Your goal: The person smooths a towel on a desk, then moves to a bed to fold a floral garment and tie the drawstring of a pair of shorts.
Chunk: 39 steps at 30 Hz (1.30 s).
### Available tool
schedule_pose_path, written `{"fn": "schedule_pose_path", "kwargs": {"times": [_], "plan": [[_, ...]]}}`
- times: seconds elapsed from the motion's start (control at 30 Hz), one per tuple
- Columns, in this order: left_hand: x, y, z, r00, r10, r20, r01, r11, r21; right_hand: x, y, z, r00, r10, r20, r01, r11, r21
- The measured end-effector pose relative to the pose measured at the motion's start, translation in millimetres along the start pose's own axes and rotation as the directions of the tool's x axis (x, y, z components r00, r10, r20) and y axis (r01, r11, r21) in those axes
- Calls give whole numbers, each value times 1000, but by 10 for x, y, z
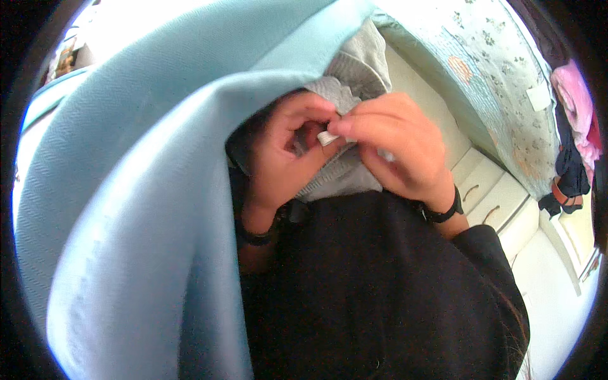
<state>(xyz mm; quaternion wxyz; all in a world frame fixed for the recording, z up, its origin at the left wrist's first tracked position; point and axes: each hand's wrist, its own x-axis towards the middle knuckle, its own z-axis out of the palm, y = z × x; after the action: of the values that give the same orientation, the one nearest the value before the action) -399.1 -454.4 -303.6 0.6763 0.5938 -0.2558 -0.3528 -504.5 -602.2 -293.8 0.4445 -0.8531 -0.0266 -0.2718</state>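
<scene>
My left hand (285, 152) is curled, its thumb and fingertips closed around a short white fabric strip (327, 138). From the other side my right hand (405, 139) pinches at the same strip, its thumb and forefinger meeting the left fingertips. Part of the strip is hidden by the fingers. A large light blue cloth (158, 209) drapes over the left side and passes above my left hand; whether the strip belongs to it, I cannot tell. Beneath both hands a grey ribbed garment (345, 180) lies bunched on my lap.
A bed with a floral quilt (487, 82) stands at the upper right. Below it are white drawers with curved handles (487, 212). Pink cloth (573, 101) and dark clothing (570, 171) with a brown belt (565, 193) lie at the far right.
</scene>
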Motion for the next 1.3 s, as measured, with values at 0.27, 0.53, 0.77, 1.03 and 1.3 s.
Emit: {"fn": "schedule_pose_path", "kwargs": {"times": [0.27, 0.53, 0.77, 1.03, 1.3], "plan": [[20, -221, -117, 980, -160, 115, 148, 983, 106, -105, 296, 269, 974, -176, -144, 168, 983, -71], [99, -157, -98, 990, -135, 44, 120, 963, 242, -13, 507, 414, 956, -158, -249, 145, 987, -69], [99, -133, -200, 995, -52, 88, 33, 979, 202, 64, 499, 472, 959, -180, -217, 181, 983, -19], [127, -158, -193, 989, -85, 117, 54, 967, 248, 29, 545, 481, 947, -182, -264, 182, 983, -25], [191, -162, -228, 996, -63, 64, 52, 985, 166, 53, 624, 561, 963, -111, -246, 128, 990, 52]]}}
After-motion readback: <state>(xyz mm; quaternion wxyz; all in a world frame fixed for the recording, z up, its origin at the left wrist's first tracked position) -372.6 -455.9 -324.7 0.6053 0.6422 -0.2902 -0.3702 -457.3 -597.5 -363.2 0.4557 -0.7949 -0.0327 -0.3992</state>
